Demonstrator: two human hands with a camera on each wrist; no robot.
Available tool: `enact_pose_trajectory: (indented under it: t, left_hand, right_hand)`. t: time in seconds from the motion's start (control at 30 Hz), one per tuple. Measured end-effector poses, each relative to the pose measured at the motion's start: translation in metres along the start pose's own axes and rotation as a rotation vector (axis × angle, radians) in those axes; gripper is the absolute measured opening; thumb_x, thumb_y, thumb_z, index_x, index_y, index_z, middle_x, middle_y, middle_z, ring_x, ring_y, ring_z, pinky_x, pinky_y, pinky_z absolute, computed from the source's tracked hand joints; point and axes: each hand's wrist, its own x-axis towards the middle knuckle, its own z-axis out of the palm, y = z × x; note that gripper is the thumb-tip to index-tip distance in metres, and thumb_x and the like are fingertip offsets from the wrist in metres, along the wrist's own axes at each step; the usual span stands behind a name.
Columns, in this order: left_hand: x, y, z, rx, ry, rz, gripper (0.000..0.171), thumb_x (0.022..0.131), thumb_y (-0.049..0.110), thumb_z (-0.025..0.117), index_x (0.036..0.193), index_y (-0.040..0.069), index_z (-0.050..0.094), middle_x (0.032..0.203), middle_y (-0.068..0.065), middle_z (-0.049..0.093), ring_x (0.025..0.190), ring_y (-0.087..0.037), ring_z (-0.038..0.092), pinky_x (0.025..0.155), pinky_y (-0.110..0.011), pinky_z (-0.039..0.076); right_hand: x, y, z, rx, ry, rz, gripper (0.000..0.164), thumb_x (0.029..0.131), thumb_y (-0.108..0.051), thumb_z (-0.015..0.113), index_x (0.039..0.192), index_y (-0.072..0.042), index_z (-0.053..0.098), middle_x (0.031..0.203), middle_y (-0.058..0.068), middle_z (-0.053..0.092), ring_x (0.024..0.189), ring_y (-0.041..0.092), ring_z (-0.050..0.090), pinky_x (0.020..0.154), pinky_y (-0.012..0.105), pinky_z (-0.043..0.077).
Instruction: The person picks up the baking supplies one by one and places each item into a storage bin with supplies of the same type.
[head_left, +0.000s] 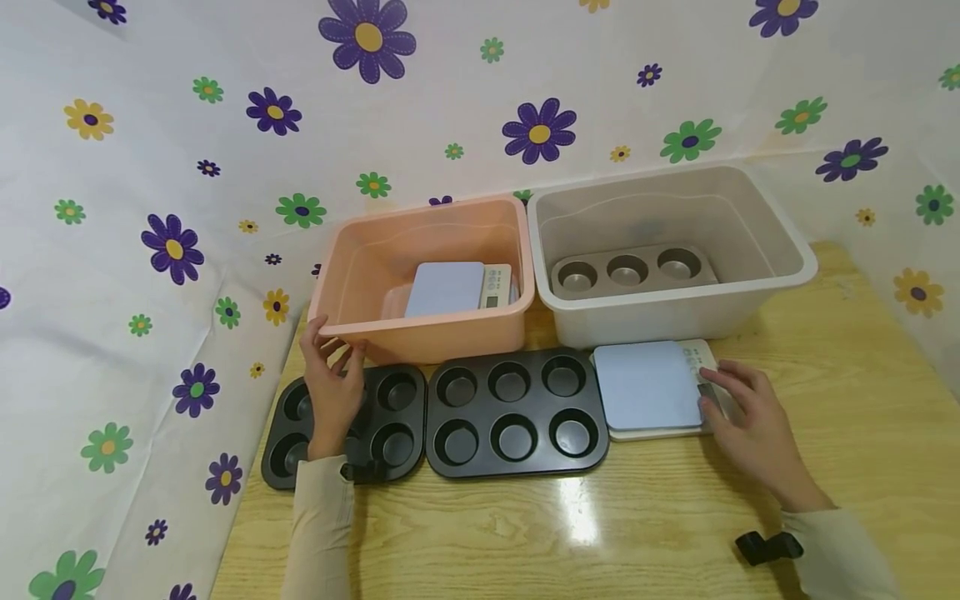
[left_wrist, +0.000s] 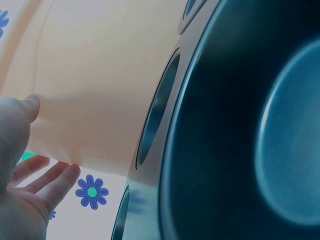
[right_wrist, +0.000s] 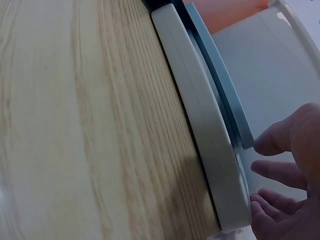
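Observation:
My left hand [head_left: 335, 392] is at the near left corner of the peach plastic bin [head_left: 442, 339], its thumb and fingers spread across that corner. In the left wrist view the thumb touches the bin's wall and the fingertips lie along its edge. My right hand [head_left: 753, 421] rests at the right end of a kitchen scale [head_left: 648, 387] on the table, fingers slightly bent over its button panel. The right wrist view has the thumb close to the platform's edge and other fingertips at the scale's end. Inside the peach bin lies another kitchen scale [head_left: 447, 289].
Two dark muffin pans stand side by side in front of the bins, the left pan [head_left: 414, 418] partly under my left arm, the right pan [head_left: 483, 408] beside the scale. A white bin [head_left: 675, 307] holds a brownish muffin pan [head_left: 602, 288]. A flowered cloth [head_left: 450, 108] hangs behind.

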Motion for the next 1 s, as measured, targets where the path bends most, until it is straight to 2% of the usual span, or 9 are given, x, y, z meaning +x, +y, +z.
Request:
enact_pose_trajectory:
  t: [0.13, 0.23, 0.3, 0.33, 0.37, 0.47, 0.57, 0.7, 1.0]
  left_hand:
    - [0.0, -0.001, 0.001, 0.017, 0.007, -0.004, 0.073, 0.1, -0.003, 0.075, 0.16, 0.007, 0.035, 0.145, -0.033, 0.053, 0.127, -0.05, 0.066, 0.104, -0.072, 0.054]
    - [0.001, -0.002, 0.0, 0.016, 0.009, -0.001, 0.074, 0.099, -0.003, 0.076, 0.16, 0.008, 0.036, 0.146, -0.032, 0.054, 0.127, -0.049, 0.066, 0.104, -0.071, 0.055]
    - [0.001, -0.002, -0.001, 0.013, 0.008, 0.001, 0.074, 0.099, -0.002, 0.077, 0.16, 0.009, 0.037, 0.146, -0.032, 0.054, 0.127, -0.048, 0.066, 0.104, -0.07, 0.056]
    - [0.001, 0.0, -0.001, 0.013, 0.008, 0.0, 0.074, 0.099, -0.002, 0.076, 0.16, 0.009, 0.037, 0.146, -0.032, 0.054, 0.127, -0.048, 0.066, 0.104, -0.069, 0.056]
    - [0.002, 0.001, -0.001, 0.014, 0.007, -0.001, 0.073, 0.099, -0.002, 0.076, 0.16, 0.009, 0.037, 0.146, -0.032, 0.053, 0.127, -0.049, 0.066, 0.104, -0.07, 0.056]
    - [0.002, 0.011, 0.0, 0.019, 0.005, -0.006, 0.071, 0.1, -0.003, 0.074, 0.159, 0.007, 0.036, 0.145, -0.034, 0.052, 0.127, -0.051, 0.065, 0.105, -0.072, 0.054]
    - [0.001, 0.023, 0.001, 0.019, 0.002, -0.014, 0.068, 0.101, -0.004, 0.072, 0.158, 0.003, 0.035, 0.143, -0.037, 0.051, 0.127, -0.054, 0.065, 0.105, -0.074, 0.052]
    - [0.0, 0.025, 0.0, 0.023, 0.002, -0.023, 0.068, 0.101, -0.005, 0.072, 0.157, 0.0, 0.035, 0.142, -0.039, 0.051, 0.128, -0.054, 0.065, 0.104, -0.075, 0.05]
    - [0.001, -0.002, -0.001, 0.012, -0.003, -0.022, 0.072, 0.101, 0.003, 0.077, 0.16, 0.011, 0.037, 0.145, -0.029, 0.054, 0.13, -0.046, 0.066, 0.107, -0.07, 0.055]
  right_hand:
    - [0.0, 0.0, 0.0, -0.023, -0.028, 0.039, 0.036, 0.101, -0.001, 0.068, 0.135, 0.013, 0.068, 0.155, 0.038, 0.043, 0.141, 0.065, 0.04, 0.113, 0.086, 0.033]
    - [-0.003, 0.002, 0.0, -0.029, -0.045, 0.066, 0.035, 0.104, -0.007, 0.068, 0.135, 0.01, 0.069, 0.163, 0.038, 0.038, 0.145, 0.065, 0.04, 0.132, 0.043, 0.038]
    - [-0.004, 0.004, 0.0, -0.02, -0.054, 0.077, 0.036, 0.105, -0.01, 0.069, 0.136, 0.009, 0.069, 0.17, 0.037, 0.031, 0.15, 0.065, 0.037, 0.123, 0.009, 0.031]
    - [-0.005, 0.005, 0.0, -0.015, -0.059, 0.084, 0.038, 0.106, -0.012, 0.07, 0.137, 0.009, 0.069, 0.173, 0.037, 0.026, 0.153, 0.065, 0.035, 0.115, -0.002, 0.022]
    - [-0.006, 0.005, 0.0, -0.008, -0.064, 0.093, 0.039, 0.105, -0.014, 0.071, 0.138, 0.008, 0.069, 0.176, 0.035, 0.02, 0.155, 0.065, 0.033, 0.115, -0.003, 0.018]
    - [-0.007, 0.006, 0.001, 0.002, -0.083, 0.126, 0.045, 0.103, -0.02, 0.077, 0.137, 0.008, 0.069, 0.18, 0.032, 0.011, 0.161, 0.064, 0.023, 0.138, 0.035, 0.026]
    - [-0.007, 0.005, 0.003, 0.0, -0.091, 0.152, 0.048, 0.099, -0.022, 0.082, 0.135, 0.008, 0.069, 0.18, 0.032, 0.012, 0.163, 0.063, 0.017, 0.128, 0.081, 0.018]
    - [-0.006, 0.002, 0.004, -0.008, -0.104, 0.186, 0.052, 0.099, -0.024, 0.082, 0.135, 0.01, 0.068, 0.179, 0.034, 0.015, 0.163, 0.064, 0.015, 0.126, 0.085, 0.018]
    - [0.005, -0.012, 0.0, -0.003, -0.213, 0.323, 0.057, 0.108, -0.026, 0.069, 0.142, 0.018, 0.057, 0.176, 0.042, 0.007, 0.159, 0.07, 0.008, 0.127, 0.085, 0.012]
